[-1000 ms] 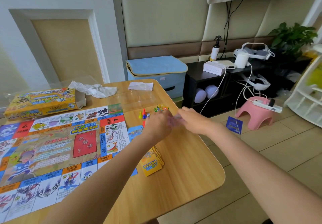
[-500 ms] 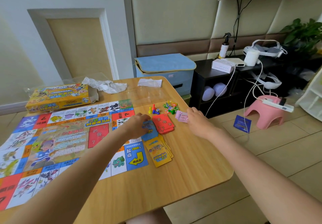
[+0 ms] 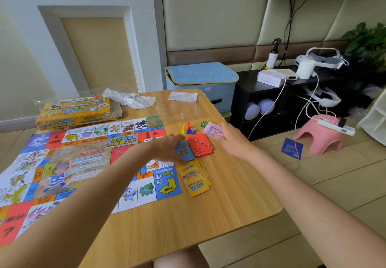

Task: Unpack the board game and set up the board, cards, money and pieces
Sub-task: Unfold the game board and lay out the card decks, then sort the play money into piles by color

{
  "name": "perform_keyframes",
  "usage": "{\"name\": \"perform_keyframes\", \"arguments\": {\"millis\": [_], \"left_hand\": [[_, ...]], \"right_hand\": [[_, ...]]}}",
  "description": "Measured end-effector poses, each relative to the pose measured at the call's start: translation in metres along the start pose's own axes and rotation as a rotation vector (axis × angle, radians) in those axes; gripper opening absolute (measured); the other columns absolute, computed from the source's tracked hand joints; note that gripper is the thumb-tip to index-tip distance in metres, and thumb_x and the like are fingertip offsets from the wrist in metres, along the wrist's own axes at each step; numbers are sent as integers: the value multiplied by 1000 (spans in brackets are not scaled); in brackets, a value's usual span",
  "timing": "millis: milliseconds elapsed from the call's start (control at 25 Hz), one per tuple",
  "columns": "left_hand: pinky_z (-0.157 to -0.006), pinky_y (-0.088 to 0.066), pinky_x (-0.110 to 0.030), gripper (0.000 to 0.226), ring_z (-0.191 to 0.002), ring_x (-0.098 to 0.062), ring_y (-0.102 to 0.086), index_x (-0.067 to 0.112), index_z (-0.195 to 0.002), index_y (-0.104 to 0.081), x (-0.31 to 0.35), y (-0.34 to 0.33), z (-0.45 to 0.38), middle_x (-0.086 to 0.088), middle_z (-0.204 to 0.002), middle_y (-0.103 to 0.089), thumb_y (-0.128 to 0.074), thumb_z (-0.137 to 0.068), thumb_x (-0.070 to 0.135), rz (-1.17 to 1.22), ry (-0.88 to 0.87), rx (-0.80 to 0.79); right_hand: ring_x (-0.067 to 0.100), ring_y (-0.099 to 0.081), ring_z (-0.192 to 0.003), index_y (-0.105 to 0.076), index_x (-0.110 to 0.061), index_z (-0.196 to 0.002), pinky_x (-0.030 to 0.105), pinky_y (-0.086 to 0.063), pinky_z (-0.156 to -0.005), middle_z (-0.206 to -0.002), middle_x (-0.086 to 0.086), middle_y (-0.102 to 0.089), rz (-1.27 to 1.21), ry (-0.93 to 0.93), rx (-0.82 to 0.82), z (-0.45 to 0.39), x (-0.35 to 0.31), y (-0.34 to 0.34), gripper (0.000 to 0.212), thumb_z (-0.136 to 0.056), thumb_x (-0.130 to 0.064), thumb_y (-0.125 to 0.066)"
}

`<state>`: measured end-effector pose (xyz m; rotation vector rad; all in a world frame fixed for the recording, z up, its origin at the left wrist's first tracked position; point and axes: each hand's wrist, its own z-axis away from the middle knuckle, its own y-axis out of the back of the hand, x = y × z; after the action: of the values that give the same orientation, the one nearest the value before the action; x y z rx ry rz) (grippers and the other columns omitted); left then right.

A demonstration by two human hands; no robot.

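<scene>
The colourful board [image 3: 79, 169] is spread flat on the wooden table. Beside its right edge, a fanned yellow card stack [image 3: 195, 180], a blue card stack [image 3: 184, 153] and a red card stack [image 3: 201, 144] are laid. Small pawns [image 3: 187, 129] are stood behind them. Pink money notes [image 3: 213, 131] are held just above the table.

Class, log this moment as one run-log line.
left hand: grips blue cards | right hand: holds pink money | board: laid out
</scene>
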<state>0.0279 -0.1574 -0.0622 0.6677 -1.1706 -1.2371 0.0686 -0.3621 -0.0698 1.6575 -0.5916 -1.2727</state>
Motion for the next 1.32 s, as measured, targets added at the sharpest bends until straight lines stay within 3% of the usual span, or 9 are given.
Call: {"name": "perform_keyframes", "arguments": {"millis": [120,200,360,480,600,720,920,1080,1320], "left_hand": [[-101,-41,-36,77,-127,-26,-41,16,-145,-24,0,-3,-1,-9,-142,-36,-68,-83,29,-23,-17,58],[-100,-43,-34,74,-126,-25,-42,17,-144,-27,-2,-1,-1,-10,-141,-38,-68,-83,24,-13,-33,76],[-98,-42,-33,70,-126,-26,-43,17,-143,-29,-1,0,2,-9,-142,-38,-67,-85,23,0,-43,74],[-95,-41,-29,52,-121,-25,-46,13,-135,-42,3,2,13,-11,-136,-43,-63,-88,21,0,-94,229],[-81,-43,-20,36,-106,-21,-56,10,-122,-54,10,0,35,-10,-123,-54,-61,-88,20,34,-147,217],[-90,-41,-28,59,-112,-21,-49,13,-130,-45,25,-19,53,-6,-126,-47,-63,-84,44,-45,-48,52],[-99,-36,-37,90,-121,-26,-33,13,-138,-30,37,-41,62,-8,-130,-35,-64,-71,63,-200,19,46],[-94,-39,-34,79,-115,-24,-35,10,-131,-36,39,-41,61,-8,-125,-36,-63,-75,60,-231,-15,62],[-95,-39,-34,77,-115,-24,-36,12,-130,-41,34,-40,55,-7,-125,-37,-65,-74,59,-204,15,75]], "right_hand": [[23,-46,-102,-39,-11,-103,37,-41,-81,-124,12,-46,6,-6,-13,1,0,-2,5,-98,-12,-38],[21,-46,-98,-42,-7,-109,34,-40,-77,-122,11,-48,-3,-14,-25,2,-1,0,12,-98,-12,-38],[22,-48,-85,-39,-11,-101,28,-39,-67,-102,5,-47,-70,-47,-85,6,-2,5,3,-98,-12,-39],[19,-52,-72,-46,-7,-106,24,-41,-57,-100,8,-50,-255,-92,-112,9,-5,9,11,-96,-8,-41],[17,-57,-80,-52,-3,-115,23,-47,-68,-103,13,-59,-511,-99,-323,19,-11,11,23,-94,0,-42],[18,-60,-83,-50,0,-120,25,-51,-73,-104,15,-59,-589,-94,-433,31,-19,8,27,-95,4,-40],[15,-58,-79,-46,-3,-126,28,-53,-72,-107,12,-55,-597,-138,-440,42,-35,-5,32,-95,1,-40],[16,-57,-85,-46,-12,-122,27,-55,-69,-110,10,-53,-656,-181,-425,47,-40,-6,30,-96,0,-39],[19,-59,-83,-43,-6,-130,28,-55,-69,-111,13,-53,-608,-166,-449,49,-41,-5,34,-96,0,-39]]}}
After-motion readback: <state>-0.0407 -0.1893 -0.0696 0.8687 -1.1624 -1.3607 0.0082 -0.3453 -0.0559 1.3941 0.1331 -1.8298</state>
